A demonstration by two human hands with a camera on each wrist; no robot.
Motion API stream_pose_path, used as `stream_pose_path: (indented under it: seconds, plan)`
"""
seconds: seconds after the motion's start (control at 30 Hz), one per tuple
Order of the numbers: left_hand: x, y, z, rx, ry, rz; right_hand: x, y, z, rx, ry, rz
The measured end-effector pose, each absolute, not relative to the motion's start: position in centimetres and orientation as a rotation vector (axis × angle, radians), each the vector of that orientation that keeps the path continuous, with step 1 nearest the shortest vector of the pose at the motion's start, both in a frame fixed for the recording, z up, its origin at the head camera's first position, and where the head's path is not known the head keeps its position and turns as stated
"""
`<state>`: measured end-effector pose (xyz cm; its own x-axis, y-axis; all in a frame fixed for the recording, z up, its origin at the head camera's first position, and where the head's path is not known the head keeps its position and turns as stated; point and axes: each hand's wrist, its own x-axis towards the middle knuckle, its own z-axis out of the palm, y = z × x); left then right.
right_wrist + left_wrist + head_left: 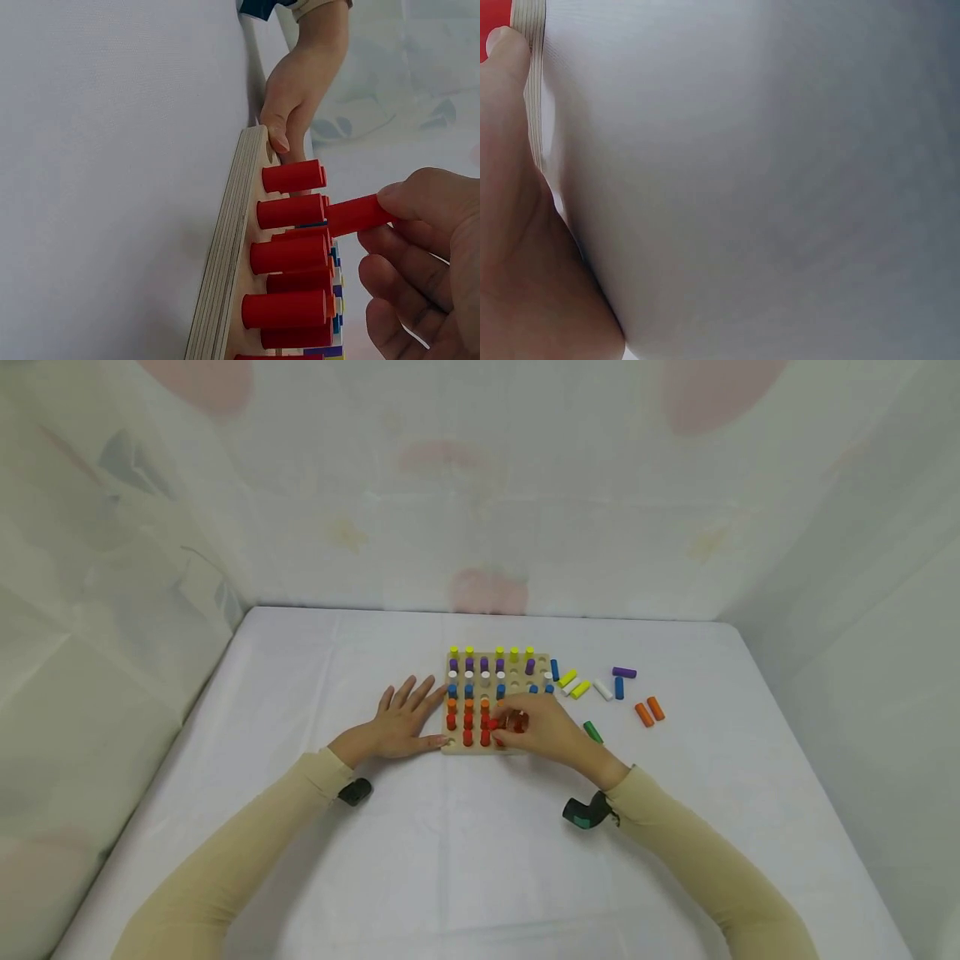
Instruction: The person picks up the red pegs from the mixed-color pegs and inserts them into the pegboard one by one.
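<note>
A wooden pegboard (459,749) lies on the white table, set with rows of yellow, purple, white, blue, orange and red pegs; some holes are bare. My right hand (553,727) is above its front part and pinches a red peg (358,215) between thumb and index finger. In the right wrist view that peg is tilted, above the standing red pegs (291,256), its lower end hidden behind one. My left hand (399,727) rests with spread fingers at the board's left side, thumb at the near left corner. In the left wrist view the thumb (508,56) touches the board's edge (529,82).
Right of the board lie loose pegs: yellow (581,690), white (603,690), blue (618,687), purple (624,673), green (593,732) and orange (644,715). Dark devices are at my left wrist (355,792) and right wrist (587,812). Pale patterned cloth (480,527) hangs behind the table.
</note>
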<state>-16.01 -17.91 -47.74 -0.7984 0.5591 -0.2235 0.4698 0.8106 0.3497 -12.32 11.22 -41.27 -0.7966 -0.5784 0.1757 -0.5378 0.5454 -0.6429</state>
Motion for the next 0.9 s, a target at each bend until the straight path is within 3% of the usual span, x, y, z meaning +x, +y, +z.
stream_pose_path:
  seconds: [0.9]
  plan:
    - [-16.0, -17.9, -47.2, 0.794, 2.653, 0.358, -12.5, 6.7, -42.2, -1.006, 2.737, -1.186]
